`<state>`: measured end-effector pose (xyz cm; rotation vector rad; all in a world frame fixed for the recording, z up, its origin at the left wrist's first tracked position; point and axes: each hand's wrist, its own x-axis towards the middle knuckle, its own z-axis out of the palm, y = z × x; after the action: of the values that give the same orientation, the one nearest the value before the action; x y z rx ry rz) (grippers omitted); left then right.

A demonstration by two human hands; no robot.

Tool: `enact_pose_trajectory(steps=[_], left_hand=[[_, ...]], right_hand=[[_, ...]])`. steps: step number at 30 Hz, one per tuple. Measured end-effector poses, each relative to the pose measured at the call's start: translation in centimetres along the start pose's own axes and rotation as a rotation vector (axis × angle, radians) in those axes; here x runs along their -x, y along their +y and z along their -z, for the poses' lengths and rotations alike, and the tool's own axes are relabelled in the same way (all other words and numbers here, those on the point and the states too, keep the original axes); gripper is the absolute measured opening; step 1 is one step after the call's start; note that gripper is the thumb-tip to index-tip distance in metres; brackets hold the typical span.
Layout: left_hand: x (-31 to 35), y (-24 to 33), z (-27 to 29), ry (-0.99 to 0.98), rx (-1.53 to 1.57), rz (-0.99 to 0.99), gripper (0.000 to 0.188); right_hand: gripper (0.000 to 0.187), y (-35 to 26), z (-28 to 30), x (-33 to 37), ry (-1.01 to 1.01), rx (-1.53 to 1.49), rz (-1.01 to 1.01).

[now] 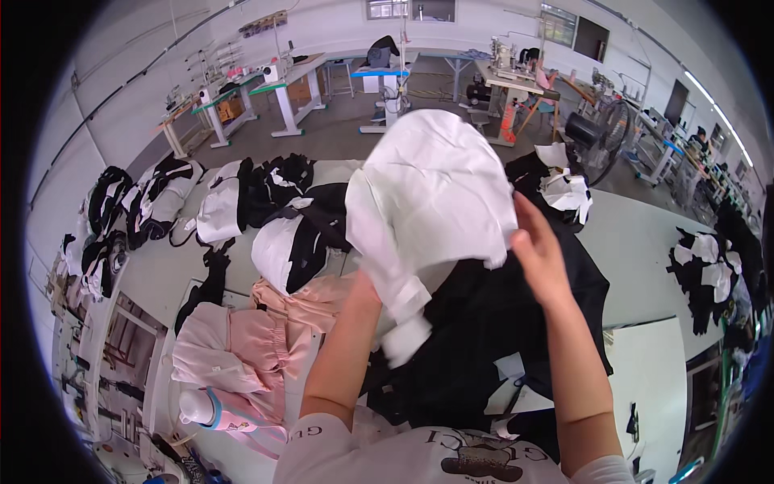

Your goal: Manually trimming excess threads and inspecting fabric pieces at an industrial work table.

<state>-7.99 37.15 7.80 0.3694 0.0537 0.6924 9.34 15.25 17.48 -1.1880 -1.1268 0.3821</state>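
Note:
A white garment [439,189] is lifted in front of me, spread wide at the top, with a narrow, motion-blurred strip hanging at its lower left. At its right edge my right hand [538,250] grips the cloth between thumb and fingers. My left hand [367,286] holds it from the left side; the cloth hides its fingers. Below lies a large black cloth [484,339] on the table. Left of my left forearm are pink garments [258,343] and a white and pink bottle [201,409] on its side.
Folded black and white garment bundles [222,210] line the table's far left, with another bundle [290,246] closer. Black and white pieces [564,194] lie at the far right, more cloth [713,270] at the right edge. Beyond stand sewing tables [286,101] and a large black fan [601,133].

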Motion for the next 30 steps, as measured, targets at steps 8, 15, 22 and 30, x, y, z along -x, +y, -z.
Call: enact_pose_trajectory(steps=[8,15,22,30], left_hand=[[3.5,-3.4,0.6,0.032,-0.135,0.035,0.037],[6.1,-7.1,-1.7,0.024,-0.344,0.025,0.032],[6.1,-9.6,-4.1,0.100,-0.882,-0.107,0.025],[7.3,-6.0,-4.9,0.229,-0.847,-0.200,0.023]], right_hand=[[0.021,-2.7,0.1,0.1,0.146,0.174,0.148],[0.029,0.2,7.6,4.0,0.299,-0.220,-0.334],[0.072,-0.5,10.4,6.0,0.269,-0.366,-0.552],[0.046,4.0,16.9,6.4,0.723,0.173,-0.351]])
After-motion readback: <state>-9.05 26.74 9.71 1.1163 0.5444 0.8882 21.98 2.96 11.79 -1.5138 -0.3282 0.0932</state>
